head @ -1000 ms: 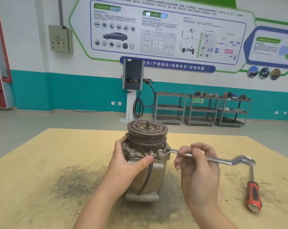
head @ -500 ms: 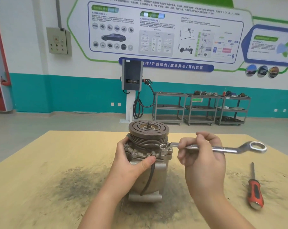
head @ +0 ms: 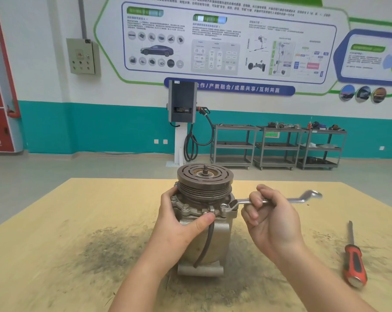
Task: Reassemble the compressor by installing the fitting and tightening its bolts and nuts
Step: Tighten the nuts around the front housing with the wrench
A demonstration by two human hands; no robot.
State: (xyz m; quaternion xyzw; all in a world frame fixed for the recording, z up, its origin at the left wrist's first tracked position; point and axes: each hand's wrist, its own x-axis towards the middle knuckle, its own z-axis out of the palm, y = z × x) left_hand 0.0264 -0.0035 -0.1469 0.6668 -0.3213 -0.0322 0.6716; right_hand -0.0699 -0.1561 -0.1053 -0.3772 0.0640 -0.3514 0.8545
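Yellow counter lies nearest me, smudged with dark grime around the compressor's base. My left hand grips the compressor from its left side, thumb pressed across the front just below the bolted flange, fingers curled round the back. My right hand holds the wrench by its shank, fingers wrapped over it — the near end sits on a bolt at the flange's right corner, the far ring end stands off to the right, blurred. Off to my right a red-handled screwdriver lies on the counter, well apart from the compressor. The compressor stands upright at the counter's middle, grooved pulley on top, a black hose hanging down its front. Beyond the counter, a charging post and three grey carts stand against the teal-and-white wall.
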